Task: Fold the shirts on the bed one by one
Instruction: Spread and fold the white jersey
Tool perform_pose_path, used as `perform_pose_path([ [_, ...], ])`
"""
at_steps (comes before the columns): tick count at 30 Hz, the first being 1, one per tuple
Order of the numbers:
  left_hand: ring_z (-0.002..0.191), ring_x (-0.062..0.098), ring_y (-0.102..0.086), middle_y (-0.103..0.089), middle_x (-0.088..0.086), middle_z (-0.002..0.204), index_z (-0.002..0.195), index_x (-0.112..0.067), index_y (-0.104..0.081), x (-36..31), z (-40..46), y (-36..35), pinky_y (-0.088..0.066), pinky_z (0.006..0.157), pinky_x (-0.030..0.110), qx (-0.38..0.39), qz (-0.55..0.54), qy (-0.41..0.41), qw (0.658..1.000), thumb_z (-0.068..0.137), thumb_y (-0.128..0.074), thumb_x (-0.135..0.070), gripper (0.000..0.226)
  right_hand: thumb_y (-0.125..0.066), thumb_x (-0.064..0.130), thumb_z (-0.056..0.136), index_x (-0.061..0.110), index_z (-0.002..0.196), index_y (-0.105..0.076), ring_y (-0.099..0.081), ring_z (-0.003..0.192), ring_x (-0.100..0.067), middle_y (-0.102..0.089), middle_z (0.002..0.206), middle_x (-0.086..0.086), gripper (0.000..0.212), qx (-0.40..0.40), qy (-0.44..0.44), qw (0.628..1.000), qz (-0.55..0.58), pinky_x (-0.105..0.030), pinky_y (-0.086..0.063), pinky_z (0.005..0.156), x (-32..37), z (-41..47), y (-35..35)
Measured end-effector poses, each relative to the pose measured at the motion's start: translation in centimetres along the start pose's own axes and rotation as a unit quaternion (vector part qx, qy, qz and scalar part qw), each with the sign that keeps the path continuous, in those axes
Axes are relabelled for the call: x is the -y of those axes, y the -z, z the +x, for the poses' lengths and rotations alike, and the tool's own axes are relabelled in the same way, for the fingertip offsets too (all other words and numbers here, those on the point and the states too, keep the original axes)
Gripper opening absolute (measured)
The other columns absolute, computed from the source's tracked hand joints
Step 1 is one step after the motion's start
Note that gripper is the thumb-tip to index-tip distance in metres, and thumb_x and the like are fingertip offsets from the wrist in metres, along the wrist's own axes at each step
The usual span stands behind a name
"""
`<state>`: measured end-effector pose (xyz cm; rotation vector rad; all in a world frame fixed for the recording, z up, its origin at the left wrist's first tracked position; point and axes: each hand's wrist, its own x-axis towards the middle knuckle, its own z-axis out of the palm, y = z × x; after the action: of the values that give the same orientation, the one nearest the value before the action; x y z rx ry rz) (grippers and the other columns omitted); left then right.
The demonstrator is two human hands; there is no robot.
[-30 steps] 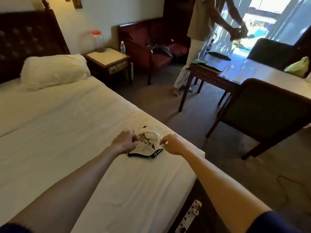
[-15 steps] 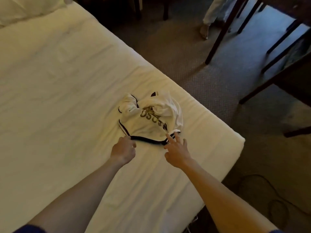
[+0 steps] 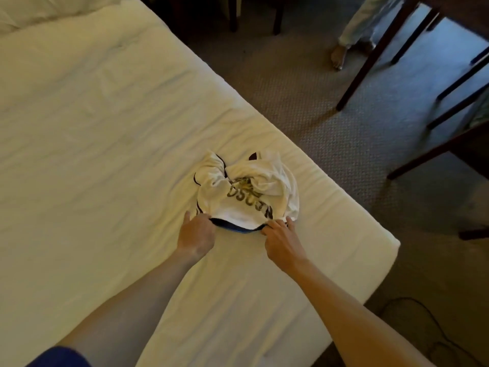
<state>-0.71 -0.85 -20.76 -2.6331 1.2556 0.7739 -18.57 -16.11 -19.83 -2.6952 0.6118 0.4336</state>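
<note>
White bedding covered the bed [image 3: 111, 144], whose corner was seen jutting toward a carpeted floor [image 3: 312, 107] with dark table legs [image 3: 370, 62] beyond. A crumpled white shirt [image 3: 248, 192] with dark trim was found lying near that corner, just ahead of both hands. Its dark-edged hem was stretched crosswise along the near side, and each end was held: the left hand [image 3: 197, 234] was curled onto the left end, the right hand [image 3: 280, 238] onto the right, the two kept apart by the span of hem. Neither hand was markedly nearer. The bunched body lay beyond the hem, so a pull toward the person would probably be needed to spread it.
</note>
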Motion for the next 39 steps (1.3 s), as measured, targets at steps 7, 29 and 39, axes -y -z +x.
perform_pose_path([
  [7,0.096,0.030,-0.061,-0.065,0.010,0.097,0.087,-0.007,-0.067,2.0,-8.5,15.5,-0.050,0.080,0.042,-0.207,-0.141,0.055,0.967,0.086,-0.063,-0.010,0.006,-0.052,-0.005,0.092,0.007,0.099,-0.066,-0.054,0.100,-0.026,-0.062,0.106,-0.009,0.020,-0.157,0.029,0.981,0.106,-0.038,-0.047,0.075,6.1,-1.1,15.5],
  [29,0.088,0.024,-0.059,-0.067,0.011,0.095,0.099,-0.003,-0.066,23.9,-64.5,51.3,-0.046,0.079,0.036,-0.633,-0.132,0.005,0.762,0.093,-0.061,-0.005,0.008,-0.049,0.017,0.103,0.010,0.104,-0.057,-0.056,0.077,-0.012,-0.061,0.093,-0.003,0.012,-0.361,0.295,0.854,0.233,-0.020,-0.046,0.069,50.7,-24.6,55.5],
  [39,0.070,0.001,-0.067,-0.072,-0.015,0.079,0.089,-0.034,-0.075,28.7,-79.6,51.2,-0.048,0.055,0.013,-0.467,-0.226,0.037,0.854,0.067,-0.083,-0.058,0.034,-0.055,0.034,0.100,0.022,0.080,-0.059,-0.052,0.069,-0.004,-0.057,0.075,0.008,0.024,-0.343,0.379,0.833,0.211,-0.012,-0.037,0.056,59.5,-29.7,57.5],
])
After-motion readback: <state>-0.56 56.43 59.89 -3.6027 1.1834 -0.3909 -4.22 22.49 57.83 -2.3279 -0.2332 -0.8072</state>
